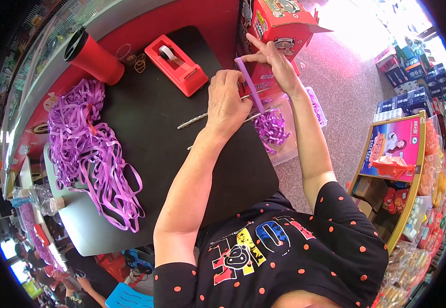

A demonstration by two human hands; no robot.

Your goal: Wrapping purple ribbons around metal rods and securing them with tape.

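Note:
A flat purple ribbon strip (251,86) stretches slantwise between my hands. My left hand (225,100) is closed, with its fingertips and thumb at the strip's left edge. My right hand (276,60) pinches the strip's far end, its index finger stretched out. Beneath my left hand run two thin metal rods; the twisted rod (192,121) sticks out on its left. What the left palm covers is hidden. Below my right wrist stands a clear plastic box (286,152) with short purple ribbon pieces (271,129) in it.
A large heap of purple ribbon (87,141) lies on the black table (156,149) at left. Behind it stand a red tumbler (97,57) and a red tape dispenser (177,64). A red carton (284,23) is beyond my right hand; a display shelf (387,169) stands at right.

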